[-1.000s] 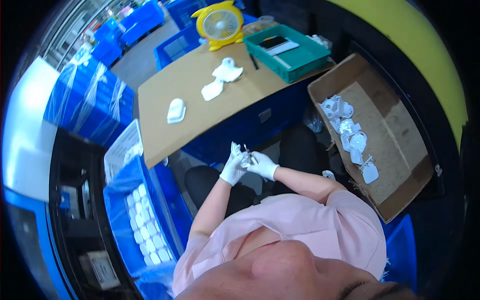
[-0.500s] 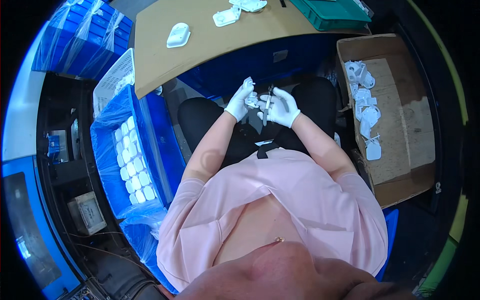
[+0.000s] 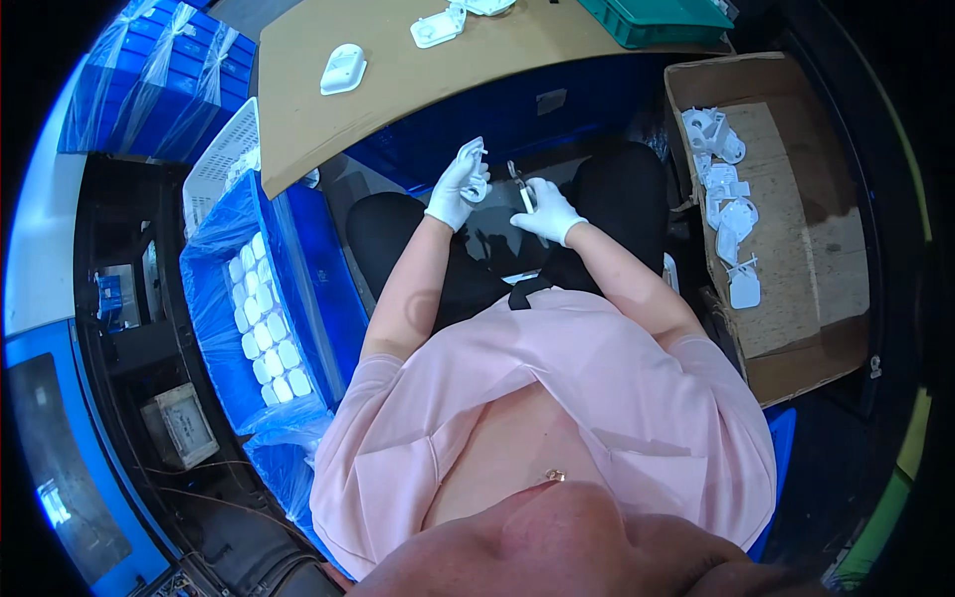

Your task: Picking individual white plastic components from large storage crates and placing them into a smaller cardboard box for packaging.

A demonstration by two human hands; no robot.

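In a white glove, my left hand (image 3: 451, 197) is closed round a white plastic part (image 3: 477, 185) held above my lap. The part's upper end and a rounded lower piece stick out past my fingers. My right hand (image 3: 553, 213), gloved too, grips a pair of pliers (image 3: 524, 192) with dark jaws and pale handles. The jaws point up and away, a short gap to the right of the plastic part. My palm and fingers hide the lower handles.
Ahead stands a cardboard-topped table (image 3: 398, 85) with a white housing (image 3: 343, 70) and a green tray (image 3: 652, 22). At the right, a cardboard box (image 3: 766, 383) holds several white moulded pieces (image 3: 736, 217). A blue-lined bin (image 3: 214, 328) at the left holds rows of white parts (image 3: 269, 333).
My left hand has moved slightly left and up with the plastic part. The pliers have come away from it, and my right hand has turned, with the jaws now tilted to the left.
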